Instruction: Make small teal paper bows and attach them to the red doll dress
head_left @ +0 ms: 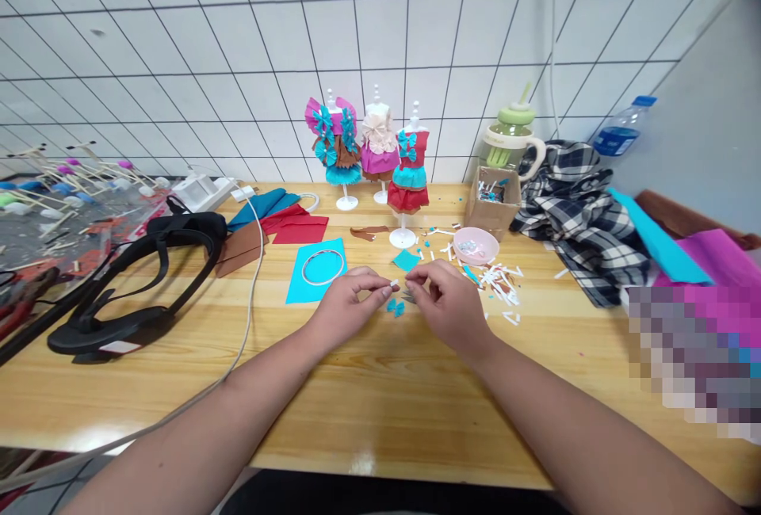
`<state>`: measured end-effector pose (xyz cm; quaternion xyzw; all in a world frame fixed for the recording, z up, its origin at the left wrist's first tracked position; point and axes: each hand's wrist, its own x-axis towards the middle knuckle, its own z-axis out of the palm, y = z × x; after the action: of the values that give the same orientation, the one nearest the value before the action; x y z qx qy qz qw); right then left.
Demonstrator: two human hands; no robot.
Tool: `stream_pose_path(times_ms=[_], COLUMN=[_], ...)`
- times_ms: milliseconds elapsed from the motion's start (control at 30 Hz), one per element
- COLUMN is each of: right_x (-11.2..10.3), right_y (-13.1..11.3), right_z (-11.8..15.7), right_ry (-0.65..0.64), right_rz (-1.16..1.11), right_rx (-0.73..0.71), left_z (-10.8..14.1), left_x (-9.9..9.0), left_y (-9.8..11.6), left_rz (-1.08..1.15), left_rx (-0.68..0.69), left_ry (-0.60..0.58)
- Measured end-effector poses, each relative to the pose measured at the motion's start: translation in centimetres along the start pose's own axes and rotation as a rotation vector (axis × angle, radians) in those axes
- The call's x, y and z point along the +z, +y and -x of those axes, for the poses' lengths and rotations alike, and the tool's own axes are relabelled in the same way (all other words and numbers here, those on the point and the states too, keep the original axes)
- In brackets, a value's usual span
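Fingers on my left hand pinch a tiny white scrap, and my right hand's curl close, around what I can't tell. Just below them, one small blue crinkly bow looks made; the flat blue square sheet looks unfolded.

you're in a small craft workspace, handmade stuff. can't tell if it's a home or a shop. take the pink bowl as landmark: paper scraps in front of it, dressed mini mannequins to its left, teal bow front-left, teal sheet further left. cardboard box of bits just behind it, drink jug above that. wood table under it, white tiled wall behind. your plaid cloth right of it reads informal.
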<state>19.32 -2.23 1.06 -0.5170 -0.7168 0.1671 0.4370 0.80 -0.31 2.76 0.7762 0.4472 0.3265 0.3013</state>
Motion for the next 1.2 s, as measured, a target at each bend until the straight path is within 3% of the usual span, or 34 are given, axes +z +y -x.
stream_pose_path(times_ms=[133,300,633,833,967,1200], right_x=[-0.3,0.0,0.0,-0.2,-0.3,-0.1], right_y=[-0.6,-0.5,-1.3,-0.8,-0.9,-1.5], right_z=[0.4,0.7,0.8,0.7,0.8,0.5], right_ry=[-0.042,-0.059,-0.068,-0.087,-0.089,-0.051], right_rz=[0.171,0.273,0.226,0.274,0.337,0.113], right_rx=[-0.185,-0.223,-0.080,-0.164,-0.163,-0.010], left_z=[0.1,0.3,0.5,0.4,0.5,0.5], left_x=[0.2,0.3,0.5,0.4,0.5,0.6], left_y=[0.0,0.1,0.1,-0.1,-0.3,0.1], left_rz=[0.020,-0.060,-0.174,-0.101,-0.152,-0.144], left_rx=[-0.009,0.052,0.168,0.109,0.162,0.142], left_ry=[-0.022,-0.026,-0.001,-0.013,-0.024,0.010])
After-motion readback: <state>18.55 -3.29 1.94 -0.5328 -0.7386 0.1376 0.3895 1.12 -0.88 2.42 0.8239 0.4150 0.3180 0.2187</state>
